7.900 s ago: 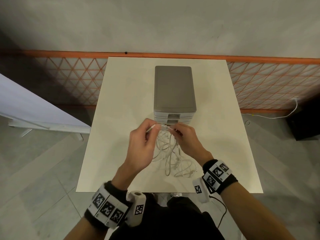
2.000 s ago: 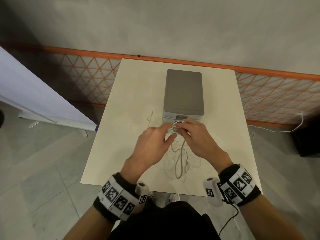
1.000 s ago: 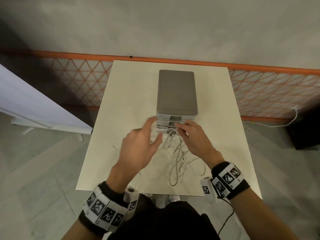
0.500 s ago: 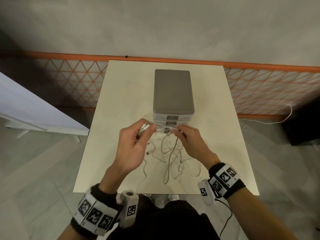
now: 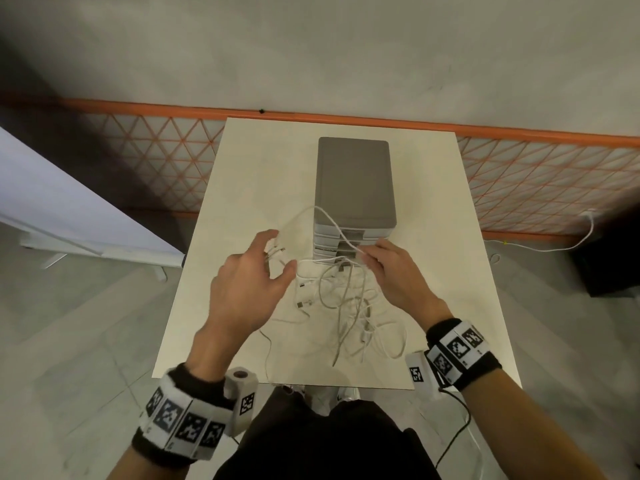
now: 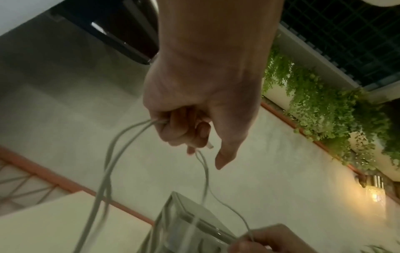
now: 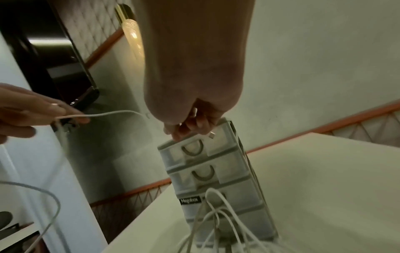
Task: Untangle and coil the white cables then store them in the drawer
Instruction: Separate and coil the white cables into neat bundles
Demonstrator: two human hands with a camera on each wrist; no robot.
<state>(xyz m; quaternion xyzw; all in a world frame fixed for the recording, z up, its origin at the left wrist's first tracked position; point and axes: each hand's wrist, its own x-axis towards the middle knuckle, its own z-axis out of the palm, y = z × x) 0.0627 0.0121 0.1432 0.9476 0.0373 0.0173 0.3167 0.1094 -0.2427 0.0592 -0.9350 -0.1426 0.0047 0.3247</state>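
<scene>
On the counter (image 5: 433, 209) I am early in the job: my left hand (image 5: 247, 289) grips several strands of the white cables (image 5: 346, 306), my right hand (image 5: 398, 271) pinches one strand, and the rest lie tangled between them, nothing coiled. Behind them the drawer unit (image 5: 356, 181) looks shut; its contents are hidden

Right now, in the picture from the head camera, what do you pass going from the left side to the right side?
White board → left hand → tangle of white cables → right hand → loose white cord on the floor.
</scene>
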